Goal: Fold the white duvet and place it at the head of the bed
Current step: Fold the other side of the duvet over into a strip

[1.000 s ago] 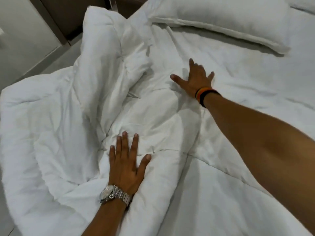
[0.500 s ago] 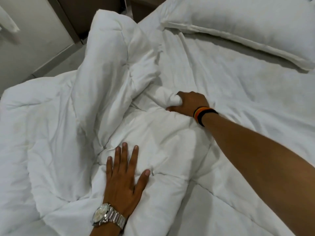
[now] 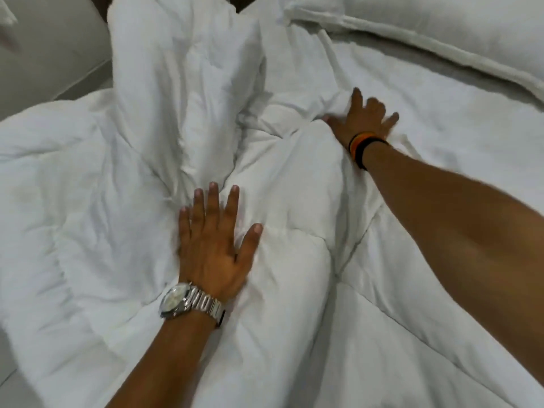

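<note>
The white duvet lies rumpled over the left and middle of the bed, with a tall bunched ridge rising toward the far left. My left hand, wearing a silver watch, rests flat on the duvet with fingers spread. My right hand, with a dark and orange wristband, is stretched farther out. Its fingers are spread and press against a raised fold of the duvet near the bed sheet.
A white pillow lies across the head of the bed at the top right. A pale wall or cabinet and a strip of floor run along the bed's left side.
My right hand held a bunched fold of duvet half a second ago; now its fingers are spread on the fold, farther toward the pillow. The left hand stays flat in place.
</note>
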{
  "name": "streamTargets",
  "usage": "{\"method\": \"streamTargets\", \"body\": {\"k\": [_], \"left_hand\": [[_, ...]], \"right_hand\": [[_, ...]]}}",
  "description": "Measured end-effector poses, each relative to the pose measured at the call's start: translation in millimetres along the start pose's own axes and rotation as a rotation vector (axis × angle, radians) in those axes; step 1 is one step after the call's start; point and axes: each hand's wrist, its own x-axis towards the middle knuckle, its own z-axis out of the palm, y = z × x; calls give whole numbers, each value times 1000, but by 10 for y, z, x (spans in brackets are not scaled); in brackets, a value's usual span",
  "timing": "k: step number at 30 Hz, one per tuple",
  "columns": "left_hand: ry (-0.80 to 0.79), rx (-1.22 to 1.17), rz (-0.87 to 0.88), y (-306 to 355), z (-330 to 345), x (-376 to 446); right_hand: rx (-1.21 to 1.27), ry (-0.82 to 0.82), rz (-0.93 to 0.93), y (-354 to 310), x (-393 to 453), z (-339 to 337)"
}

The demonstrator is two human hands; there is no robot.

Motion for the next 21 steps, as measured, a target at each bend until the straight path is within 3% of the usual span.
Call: {"method": "streamTargets", "body": {"k": [4, 8, 10, 14, 17, 21], "left_hand": [[-96, 125, 51, -457, 119, -180], [-125, 108, 87, -599, 109, -185], [-139, 65, 90, -531, -22, -208], [56, 21, 166, -589, -538, -508], [220, -12, -11, -1007, -993, -647], [171, -134, -376, -1874, -1322, -158]], "right_hand": [[275, 68, -98, 272, -849, 260], [-65, -17, -212, 584, -1622, 607], [-17, -84, -148, 412, -1571, 518], [283, -18, -95, -112, -1754, 141], [346, 22, -272, -797, -2124, -94], [319, 17, -393, -1971, -2336, -70]]}}
